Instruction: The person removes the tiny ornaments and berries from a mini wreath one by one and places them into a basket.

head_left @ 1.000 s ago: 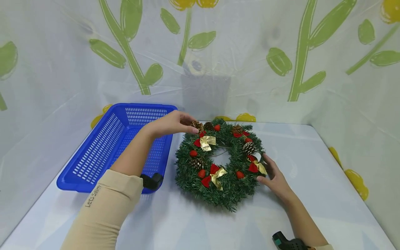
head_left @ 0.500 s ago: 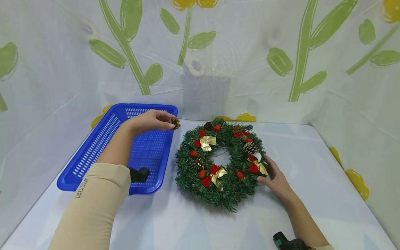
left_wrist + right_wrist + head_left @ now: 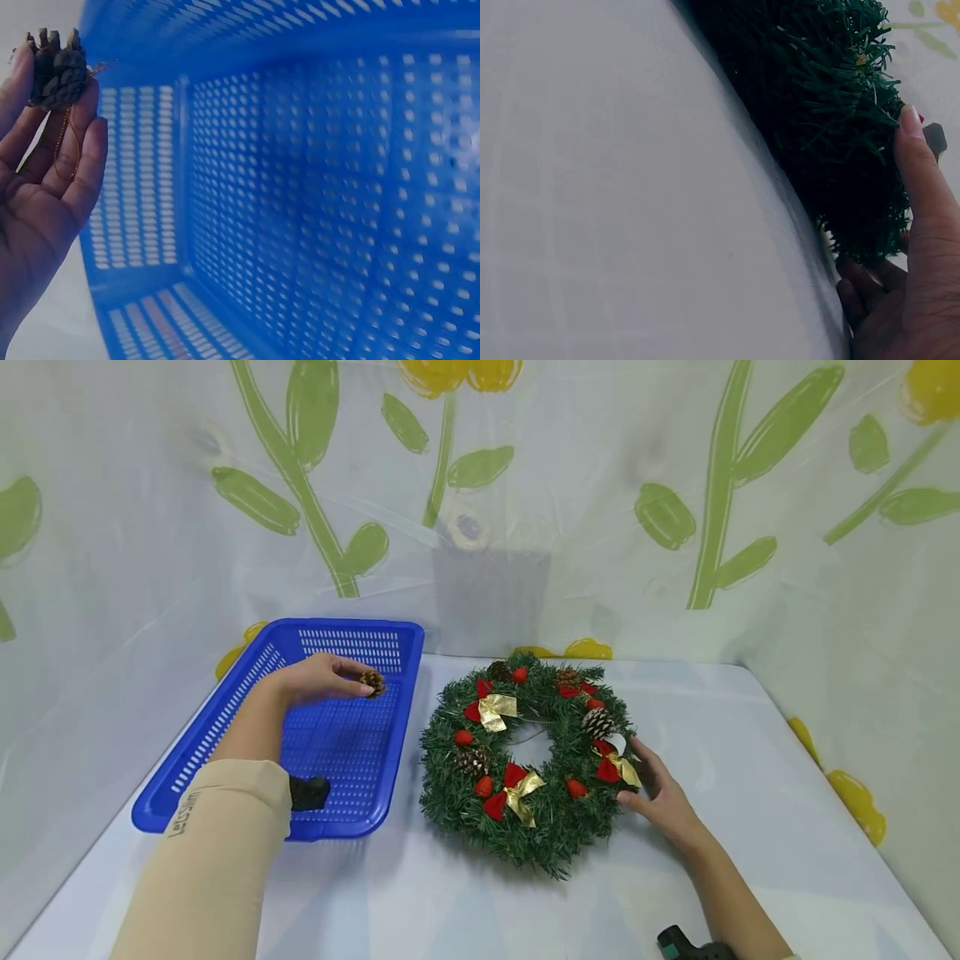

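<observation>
Nearest, right hand [image 3: 663, 797] resting flat against wreath [image 3: 528, 760] rim, fingers straight, partly cut off in wrist view. Farther left, left hand [image 3: 318, 678] pinching cone [image 3: 371, 682] at fingertips over basket [image 3: 225, 752]. Only in left wrist view: cone [image 3: 56, 66] scales pointing up, thin wire trailing down palm. Long axis hard to tell.

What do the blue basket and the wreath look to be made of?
Blue basket: apparently moulded plastic, glossy, with slotted walls and floor. Wreath: likely artificial, stiff dark green needle strands, probably plastic; its bows look like shiny gold foil ribbon.
</observation>
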Demonstrator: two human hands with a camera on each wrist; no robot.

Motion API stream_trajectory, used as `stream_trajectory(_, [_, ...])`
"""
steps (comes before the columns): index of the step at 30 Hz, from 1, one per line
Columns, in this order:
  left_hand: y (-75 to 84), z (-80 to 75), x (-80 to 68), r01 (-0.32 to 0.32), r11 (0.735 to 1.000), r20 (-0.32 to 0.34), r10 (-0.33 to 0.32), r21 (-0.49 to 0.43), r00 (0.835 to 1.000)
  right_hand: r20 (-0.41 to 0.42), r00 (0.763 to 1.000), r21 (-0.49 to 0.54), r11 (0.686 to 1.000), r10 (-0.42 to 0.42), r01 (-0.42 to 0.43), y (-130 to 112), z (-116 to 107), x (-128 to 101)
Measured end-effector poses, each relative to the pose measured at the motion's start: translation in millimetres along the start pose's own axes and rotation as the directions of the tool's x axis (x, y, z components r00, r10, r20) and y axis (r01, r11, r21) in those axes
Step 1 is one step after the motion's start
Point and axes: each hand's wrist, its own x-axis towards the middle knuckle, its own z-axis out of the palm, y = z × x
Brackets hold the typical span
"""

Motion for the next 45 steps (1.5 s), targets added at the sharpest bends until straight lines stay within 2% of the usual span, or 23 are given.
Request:
stream_trajectory(4, [-18.3,2.9,2.5,0.018,1.0,-0.028,-0.019,-0.012,0.999,-0.006,1.0,-0.012,1.0,-0.001,0.001,-0.6,0.9,-2.1])
stream_trajectory(10, [-40.4,9.6,7.4,0.022,0.989,-0.049,-0.029,-0.144,0.998,-0.019,1.0,-0.008,1.0,-0.024,0.024,0.3,0.1,-3.8])
stream_trajectory(15, [-52.3,11.8,4.9,0.043,0.991,-0.069,-0.053,-0.13,0.996,-0.015,0.999,-0.011,0.999,-0.035,0.035,0.5,0.7,-2.2])
stream_trajectory(20, [-59.4,12.8,2.9,0.073,0.993,-0.054,-0.078,-0.097,0.995,-0.014,1.0,-0.021,1.0,-0.009,0.009,-0.5,0.9,-2.3])
stream_trajectory(26, [-67.6,12.9,0.7,0.115,0.986,-0.027,-0.119,-0.125,0.993,-0.002,1.0,-0.013,1.0,0.004,-0.004,-0.1,0.9,-2.9])
stream_trajectory(30, [-72.9,13.3,-0.1,0.125,0.987,-0.021,-0.128,-0.103,0.992,0.004,1.0,-0.014,1.0,0.01,-0.01,0.9,0.4,-3.0])
stream_trajectory(37, [-75.4,14.7,2.5,0.142,0.99,-0.083,-0.14,0.015,0.987,0.005,1.0,-0.015,1.0,0.015,-0.015,0.8,-0.8,-2.1])
stream_trajectory(42, [-74.6,15.4,0.8,0.189,0.982,-0.092,-0.188,0.009,0.978,0.009,1.0,-0.013,1.0,0.017,-0.017,2.9,-1.3,-1.3])
stream_trajectory(45, [-74.2,15.2,-1.1,0.192,0.981,-0.083,-0.191,0.001,0.978,0.014,1.0,-0.008,1.0,0.006,-0.006,3.8,0.1,-0.8])
